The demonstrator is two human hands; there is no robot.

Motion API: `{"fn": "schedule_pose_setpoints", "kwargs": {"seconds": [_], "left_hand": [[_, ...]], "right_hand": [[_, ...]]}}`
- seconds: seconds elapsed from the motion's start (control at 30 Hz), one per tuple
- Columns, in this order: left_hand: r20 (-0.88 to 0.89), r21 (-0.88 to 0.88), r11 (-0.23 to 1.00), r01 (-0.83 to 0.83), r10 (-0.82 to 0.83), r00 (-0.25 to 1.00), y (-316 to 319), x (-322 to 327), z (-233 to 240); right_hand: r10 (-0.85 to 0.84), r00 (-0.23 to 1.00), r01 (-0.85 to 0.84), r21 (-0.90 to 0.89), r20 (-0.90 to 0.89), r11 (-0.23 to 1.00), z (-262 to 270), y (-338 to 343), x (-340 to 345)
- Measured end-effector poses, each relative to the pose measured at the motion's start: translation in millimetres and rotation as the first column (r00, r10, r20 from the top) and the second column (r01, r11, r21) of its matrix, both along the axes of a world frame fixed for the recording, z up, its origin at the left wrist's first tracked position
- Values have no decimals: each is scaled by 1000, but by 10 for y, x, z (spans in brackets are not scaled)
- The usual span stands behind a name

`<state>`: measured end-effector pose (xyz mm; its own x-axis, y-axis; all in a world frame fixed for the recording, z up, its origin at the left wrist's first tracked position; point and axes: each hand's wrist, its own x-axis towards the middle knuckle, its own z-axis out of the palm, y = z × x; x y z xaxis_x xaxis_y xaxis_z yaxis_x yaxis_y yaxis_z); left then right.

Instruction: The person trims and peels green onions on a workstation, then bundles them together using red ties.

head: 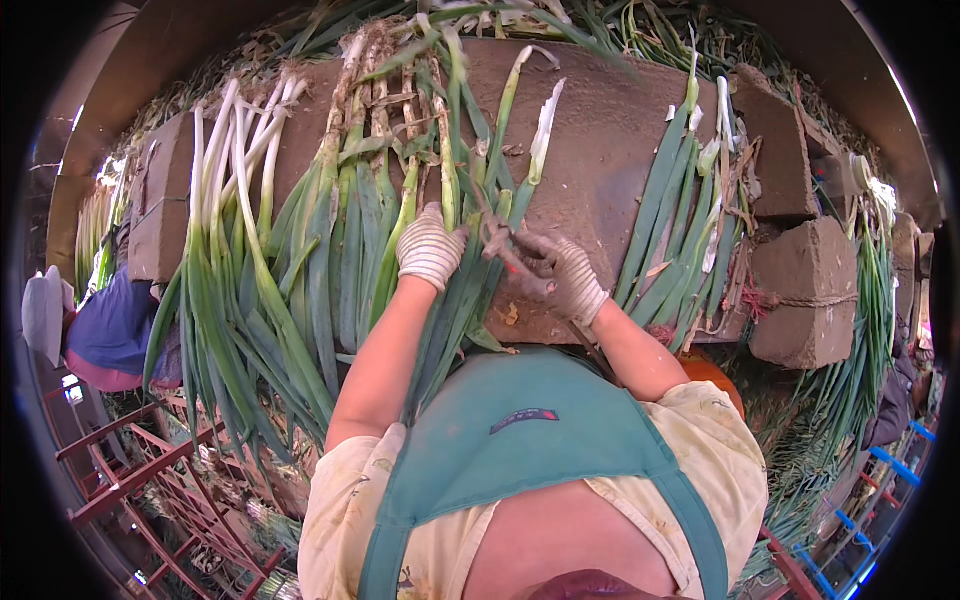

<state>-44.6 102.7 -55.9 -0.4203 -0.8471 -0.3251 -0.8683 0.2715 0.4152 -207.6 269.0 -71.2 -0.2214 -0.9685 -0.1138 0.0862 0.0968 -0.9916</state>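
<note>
Both hands wear striped work gloves with dirty fingers. My left hand (pixel 433 246) lies on the stalk of a green onion (pixel 447 176), its fingers partly curled; whether it grips the stalk is hidden. My right hand (pixel 562 274) is closed around a dirty tool (pixel 499 240), perhaps an air nozzle or clippers, with a bit of red on it. The tool's tip is beside the onion stalks. Untrimmed green onions (pixel 367 112) with brown roots lie left of centre. Cleaner onions with white stems (pixel 238 172) lie further left, their leaves hanging over the edge.
A brown board (pixel 592 150) bears the onions. Loose leaves (pixel 675 202) lie at its right. Stone-like blocks (pixel 806 292) stand at both ends, some tied with rope. A red metal rack (pixel 150 472) is at lower left. A person in blue (pixel 112 330) is at far left.
</note>
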Motion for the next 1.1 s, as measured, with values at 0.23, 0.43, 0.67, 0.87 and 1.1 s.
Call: {"fn": "schedule_pose_setpoints", "kwargs": {"seconds": [0.23,0.43,0.67,0.87,1.1], "left_hand": [[170,-86,996,-20,34,985,62,88,-144],[232,4,1000,9,-10,973,106,111,38],[-150,-10,1000,7,-9,989,83,374,-133],[-99,-188,981,-46,28,995,-7,277,40],[-54,-1,999,-51,51,997,111,292,186]], "right_hand": [[274,772,-310,35,-574,950,113,278,137],[152,770,-163,39,-619,986,-33,-394,56],[135,884,-115,71,-447,991,159,-575,70],[265,880,-249,91,-394,964,315,96,252],[222,860,-200,97,-459,975,323,60,174]]}}
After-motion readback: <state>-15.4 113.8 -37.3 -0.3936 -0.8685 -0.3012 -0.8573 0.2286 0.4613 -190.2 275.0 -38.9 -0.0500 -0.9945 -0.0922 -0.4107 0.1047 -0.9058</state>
